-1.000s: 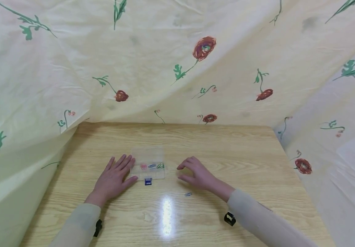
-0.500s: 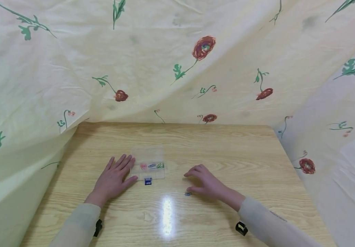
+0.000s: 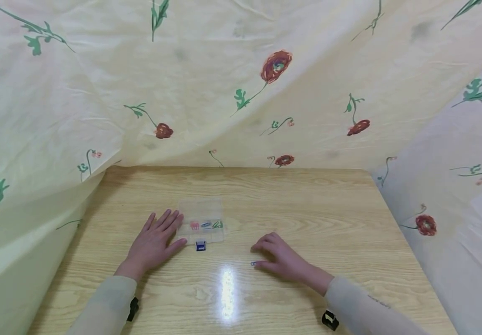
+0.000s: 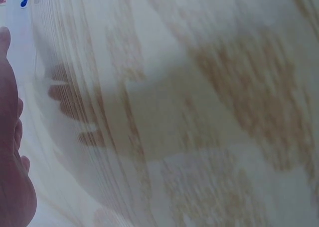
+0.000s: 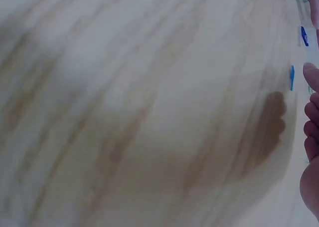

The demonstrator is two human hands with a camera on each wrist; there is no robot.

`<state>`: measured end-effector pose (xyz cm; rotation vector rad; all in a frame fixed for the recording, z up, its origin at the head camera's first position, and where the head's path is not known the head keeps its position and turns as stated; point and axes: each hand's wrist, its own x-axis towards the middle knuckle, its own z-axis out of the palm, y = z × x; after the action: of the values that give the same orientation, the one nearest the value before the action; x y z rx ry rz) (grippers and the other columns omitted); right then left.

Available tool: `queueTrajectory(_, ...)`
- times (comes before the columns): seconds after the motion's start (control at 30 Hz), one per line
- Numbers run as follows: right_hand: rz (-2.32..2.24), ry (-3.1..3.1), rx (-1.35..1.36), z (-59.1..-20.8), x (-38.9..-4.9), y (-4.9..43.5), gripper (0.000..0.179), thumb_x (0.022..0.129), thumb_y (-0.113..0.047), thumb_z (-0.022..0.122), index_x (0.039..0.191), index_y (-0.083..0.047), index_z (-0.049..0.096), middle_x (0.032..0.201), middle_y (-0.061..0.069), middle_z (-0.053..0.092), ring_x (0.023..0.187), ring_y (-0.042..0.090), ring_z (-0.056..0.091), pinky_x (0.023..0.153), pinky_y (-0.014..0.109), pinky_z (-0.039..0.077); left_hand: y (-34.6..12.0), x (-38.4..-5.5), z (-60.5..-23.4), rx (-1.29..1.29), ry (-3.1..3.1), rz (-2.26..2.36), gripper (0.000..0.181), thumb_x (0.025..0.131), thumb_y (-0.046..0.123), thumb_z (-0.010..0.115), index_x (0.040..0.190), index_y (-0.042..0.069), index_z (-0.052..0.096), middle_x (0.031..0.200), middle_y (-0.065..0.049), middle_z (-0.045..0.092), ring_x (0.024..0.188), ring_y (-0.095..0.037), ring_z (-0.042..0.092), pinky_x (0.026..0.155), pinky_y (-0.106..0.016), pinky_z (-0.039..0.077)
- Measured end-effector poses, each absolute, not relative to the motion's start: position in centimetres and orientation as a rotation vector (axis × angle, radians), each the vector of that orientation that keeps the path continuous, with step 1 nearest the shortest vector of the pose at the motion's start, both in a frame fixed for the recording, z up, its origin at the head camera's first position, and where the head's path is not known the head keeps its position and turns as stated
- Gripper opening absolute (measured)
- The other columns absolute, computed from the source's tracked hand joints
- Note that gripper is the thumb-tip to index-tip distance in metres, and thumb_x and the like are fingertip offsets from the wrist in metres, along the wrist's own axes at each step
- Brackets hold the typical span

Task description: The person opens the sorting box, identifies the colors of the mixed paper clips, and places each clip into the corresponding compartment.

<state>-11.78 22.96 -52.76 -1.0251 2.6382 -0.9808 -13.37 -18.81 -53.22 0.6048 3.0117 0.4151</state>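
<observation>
My left hand (image 3: 152,244) lies flat on the table, fingers spread. Its fingertips and thumb touch the left side of a clear plastic box (image 3: 200,209) with its lid open. Pink, blue and green paper clips (image 3: 206,225) sit in separate compartments of the box. A small dark blue piece (image 3: 200,246) is at the box's front edge. To the right, my right hand (image 3: 282,260) hovers low, fingers bent and thumb apart from them. The thumb tip is at a single blue paper clip (image 3: 253,264) on the table, partly covering it; contact is unclear.
The wooden table (image 3: 308,195) runs back to a flower-patterned cloth (image 3: 207,93), which also hangs at both sides. Bright glare (image 3: 227,293) marks the table in front. A black wrist camera (image 3: 330,320) is strapped below the right sleeve.
My right hand has moved right and toward me, away from the box, and its thumb has come to the loose blue paper clip. The left hand and box have stayed put.
</observation>
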Motion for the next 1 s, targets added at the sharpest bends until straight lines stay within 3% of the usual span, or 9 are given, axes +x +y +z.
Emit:
queueTrajectory(0.6, -1.016, 2.711, -1.098, -53.8, -11.2, 22.1, 0.016, 0.096, -0.018, 0.083, 0.110, -0.015, 0.077, 0.113, -0.003, 0.067, 0.109, 0.014, 0.056, 0.091, 0.035, 0.056, -19.1, -13.7, -53.4, 0.585, 2.982, 0.403, 0.080, 0.106, 0.063, 0.053, 0.167, 0.013, 0.039, 0.173, -0.009, 0.034, 0.163, -0.032, 0.026, 0.133, -0.057, 0.006)
queueTrajectory(1.0, -0.943, 2.737, -1.237, -54.3, -11.3, 21.8, 0.007, 0.098, -0.015, 0.080, 0.099, -0.017, 0.073, 0.098, -0.008, 0.064, 0.093, 0.007, 0.049, 0.082, 0.030, 0.046, -19.1, -13.7, -53.4, 0.588, 2.971, 0.390, 0.080, 0.106, 0.063, 0.053, 0.167, 0.014, 0.038, 0.174, -0.008, 0.032, 0.163, -0.032, 0.023, 0.134, -0.056, 0.004)
